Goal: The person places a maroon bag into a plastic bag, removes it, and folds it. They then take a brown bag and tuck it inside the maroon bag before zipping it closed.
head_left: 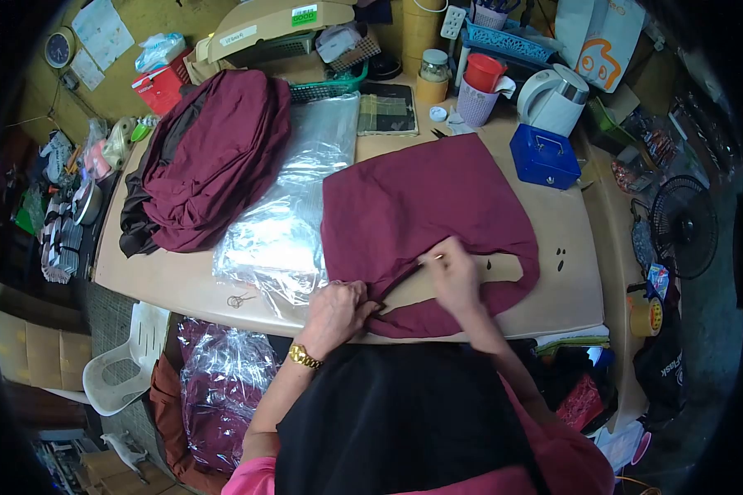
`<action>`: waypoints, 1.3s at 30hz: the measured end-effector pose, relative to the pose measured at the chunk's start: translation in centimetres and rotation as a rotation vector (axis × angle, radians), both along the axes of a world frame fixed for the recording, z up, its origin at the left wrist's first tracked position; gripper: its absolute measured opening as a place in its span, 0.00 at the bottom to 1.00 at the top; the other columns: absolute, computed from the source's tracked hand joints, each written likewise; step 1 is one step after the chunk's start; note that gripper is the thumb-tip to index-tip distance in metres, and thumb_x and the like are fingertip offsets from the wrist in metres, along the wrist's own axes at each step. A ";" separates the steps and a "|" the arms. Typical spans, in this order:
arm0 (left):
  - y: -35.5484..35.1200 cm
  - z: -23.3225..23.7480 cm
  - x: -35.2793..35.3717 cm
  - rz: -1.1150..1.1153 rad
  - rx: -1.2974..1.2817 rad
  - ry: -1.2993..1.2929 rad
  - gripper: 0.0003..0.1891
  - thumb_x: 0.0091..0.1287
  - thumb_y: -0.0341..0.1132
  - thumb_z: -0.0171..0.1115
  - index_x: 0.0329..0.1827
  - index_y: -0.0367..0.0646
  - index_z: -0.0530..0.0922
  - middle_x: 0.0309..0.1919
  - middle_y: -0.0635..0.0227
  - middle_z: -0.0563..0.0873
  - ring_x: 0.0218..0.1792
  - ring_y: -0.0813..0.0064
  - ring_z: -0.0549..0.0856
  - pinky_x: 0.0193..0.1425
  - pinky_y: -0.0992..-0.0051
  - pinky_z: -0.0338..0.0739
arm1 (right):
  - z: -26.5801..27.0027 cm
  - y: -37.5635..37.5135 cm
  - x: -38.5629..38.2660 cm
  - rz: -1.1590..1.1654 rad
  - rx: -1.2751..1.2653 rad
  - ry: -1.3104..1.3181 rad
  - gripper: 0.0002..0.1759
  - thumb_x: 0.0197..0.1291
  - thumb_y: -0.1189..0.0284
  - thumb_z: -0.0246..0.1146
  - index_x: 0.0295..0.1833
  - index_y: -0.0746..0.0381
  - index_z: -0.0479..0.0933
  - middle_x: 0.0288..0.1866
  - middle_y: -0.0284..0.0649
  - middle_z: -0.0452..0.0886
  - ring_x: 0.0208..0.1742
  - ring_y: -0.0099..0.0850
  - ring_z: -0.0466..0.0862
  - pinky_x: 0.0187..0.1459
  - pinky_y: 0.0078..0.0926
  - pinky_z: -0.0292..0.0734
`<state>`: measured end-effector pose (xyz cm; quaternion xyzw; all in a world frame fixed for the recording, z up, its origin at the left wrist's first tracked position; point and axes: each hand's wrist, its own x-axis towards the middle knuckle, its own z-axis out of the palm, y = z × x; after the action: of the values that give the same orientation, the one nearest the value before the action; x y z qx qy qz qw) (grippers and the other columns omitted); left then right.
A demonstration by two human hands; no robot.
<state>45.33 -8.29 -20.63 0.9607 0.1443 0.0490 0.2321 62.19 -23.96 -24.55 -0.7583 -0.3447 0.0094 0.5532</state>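
A maroon cloth bag (425,194) with a wide looped strap (417,318) lies flat on the table in front of me. My left hand (336,308) is closed on its near left edge, where the strap meets the body. Over the strap's opening, close to the bag's lower edge, my right hand (452,274) is pinched and slightly blurred. Whatever small thing sits between its fingertips, if any, I cannot make out.
Clear plastic sheets (276,219) lie left of the bag, beside a heap of maroon and black cloth (215,161). A blue metal box (545,157), a white kettle (553,99) and a dark notebook (388,109) stand or lie toward the back. A white chair (128,363) is lower left.
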 end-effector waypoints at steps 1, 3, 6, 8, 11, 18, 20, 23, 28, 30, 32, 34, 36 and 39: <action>0.3 0.3 -0.3 0.021 -0.008 -0.016 0.14 0.59 0.42 0.72 0.31 0.41 0.80 0.25 0.56 0.84 0.31 0.54 0.85 0.36 0.58 0.79 | 0.5 -0.9 1.7 -0.084 0.029 -0.179 0.10 0.56 0.76 0.71 0.35 0.63 0.74 0.27 0.42 0.79 0.29 0.40 0.82 0.32 0.35 0.76; 1.1 1.4 -1.0 0.042 -0.013 -0.033 0.15 0.60 0.43 0.72 0.30 0.41 0.79 0.24 0.55 0.83 0.30 0.54 0.84 0.35 0.59 0.78 | 3.8 -3.6 3.2 -0.282 -0.137 -0.466 0.10 0.52 0.77 0.72 0.32 0.63 0.74 0.39 0.44 0.76 0.40 0.42 0.81 0.38 0.38 0.76; 2.9 2.6 -2.1 0.135 0.047 -0.118 0.12 0.60 0.37 0.72 0.29 0.41 0.77 0.24 0.58 0.84 0.29 0.54 0.85 0.35 0.60 0.78 | 4.4 -8.6 6.3 -0.456 -0.206 -0.339 0.10 0.54 0.77 0.71 0.31 0.63 0.74 0.36 0.44 0.75 0.36 0.40 0.79 0.40 0.39 0.74; 3.4 3.1 -2.5 0.162 0.070 -0.072 0.13 0.60 0.38 0.72 0.28 0.41 0.77 0.23 0.59 0.84 0.29 0.54 0.84 0.34 0.60 0.77 | 4.2 -10.3 6.0 -0.449 -0.209 -0.318 0.10 0.54 0.76 0.71 0.31 0.63 0.74 0.35 0.43 0.75 0.35 0.41 0.78 0.39 0.38 0.74; 5.3 3.3 -3.5 0.145 0.022 0.099 0.16 0.58 0.43 0.75 0.29 0.41 0.79 0.23 0.60 0.84 0.28 0.56 0.85 0.34 0.62 0.77 | 3.1 -14.3 6.7 -0.324 -0.262 -0.352 0.09 0.55 0.77 0.71 0.32 0.63 0.75 0.28 0.38 0.75 0.30 0.35 0.78 0.35 0.34 0.73; 15.0 0.5 3.2 0.235 -0.177 -0.572 0.26 0.59 0.44 0.76 0.53 0.35 0.81 0.43 0.56 0.87 0.44 0.69 0.84 0.50 0.69 0.77 | 3.1 -10.6 16.6 -0.181 -0.115 0.019 0.13 0.66 0.66 0.65 0.46 0.66 0.80 0.38 0.37 0.84 0.41 0.23 0.81 0.46 0.23 0.75; 15.1 0.1 7.4 0.216 -0.291 -0.581 0.25 0.62 0.42 0.75 0.57 0.34 0.81 0.45 0.59 0.87 0.44 0.72 0.84 0.50 0.71 0.77 | 1.2 -5.2 18.9 -0.145 0.023 -0.147 0.09 0.68 0.69 0.63 0.45 0.65 0.81 0.33 0.31 0.82 0.35 0.18 0.78 0.40 0.20 0.74; 14.7 0.7 10.8 0.159 -0.501 -0.370 0.16 0.65 0.37 0.72 0.45 0.31 0.85 0.37 0.64 0.89 0.37 0.80 0.83 0.44 0.76 0.77 | 0.2 -1.3 20.5 -0.033 0.007 0.217 0.10 0.67 0.69 0.64 0.40 0.65 0.82 0.35 0.33 0.84 0.35 0.19 0.79 0.39 0.21 0.75; 17.8 -0.6 10.2 0.403 -0.439 -0.789 0.11 0.67 0.35 0.70 0.32 0.35 0.85 0.27 0.74 0.86 0.29 0.85 0.78 0.38 0.79 0.74 | 0.8 -5.4 24.3 -0.297 0.153 -0.017 0.10 0.64 0.75 0.58 0.30 0.63 0.80 0.27 0.31 0.80 0.31 0.22 0.77 0.39 0.21 0.73; 20.5 -0.7 8.8 0.494 -0.477 -0.832 0.12 0.68 0.35 0.69 0.31 0.35 0.82 0.24 0.76 0.81 0.28 0.85 0.74 0.35 0.79 0.71 | -1.1 -10.1 28.4 -0.376 0.197 0.085 0.13 0.67 0.67 0.58 0.35 0.64 0.81 0.30 0.37 0.83 0.35 0.23 0.81 0.42 0.26 0.75; 22.2 -0.6 9.2 0.493 -0.458 -0.848 0.12 0.69 0.35 0.68 0.31 0.35 0.81 0.23 0.78 0.79 0.27 0.85 0.72 0.35 0.79 0.70 | 0.2 -9.7 26.7 -0.366 0.144 0.075 0.14 0.68 0.66 0.59 0.36 0.65 0.80 0.31 0.37 0.83 0.35 0.24 0.81 0.42 0.25 0.75; 20.9 1.5 9.9 0.440 -0.253 -0.758 0.11 0.70 0.34 0.67 0.33 0.35 0.81 0.24 0.78 0.78 0.28 0.86 0.72 0.35 0.80 0.71 | 2.1 -8.4 22.3 -0.312 -0.069 0.121 0.16 0.71 0.61 0.61 0.49 0.65 0.76 0.36 0.39 0.84 0.35 0.25 0.81 0.42 0.23 0.76; 20.8 0.8 11.5 0.333 -0.333 -0.793 0.10 0.70 0.34 0.67 0.34 0.35 0.81 0.24 0.78 0.78 0.28 0.85 0.72 0.36 0.80 0.71 | 1.9 -6.4 18.4 -0.143 -0.114 0.404 0.25 0.70 0.62 0.62 0.64 0.64 0.66 0.41 0.41 0.84 0.38 0.24 0.82 0.41 0.23 0.77; 18.3 1.1 12.6 0.271 -0.287 -0.923 0.09 0.69 0.35 0.67 0.41 0.37 0.81 0.34 0.64 0.86 0.32 0.71 0.83 0.40 0.71 0.76 | -0.2 -5.1 14.5 0.040 -0.264 0.301 0.34 0.67 0.71 0.65 0.72 0.62 0.55 0.47 0.45 0.84 0.42 0.27 0.83 0.42 0.25 0.79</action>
<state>57.91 10.05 -19.53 0.7700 0.1552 0.4780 0.3932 76.69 -29.08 -24.71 -0.8074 -0.2689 0.1789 0.4938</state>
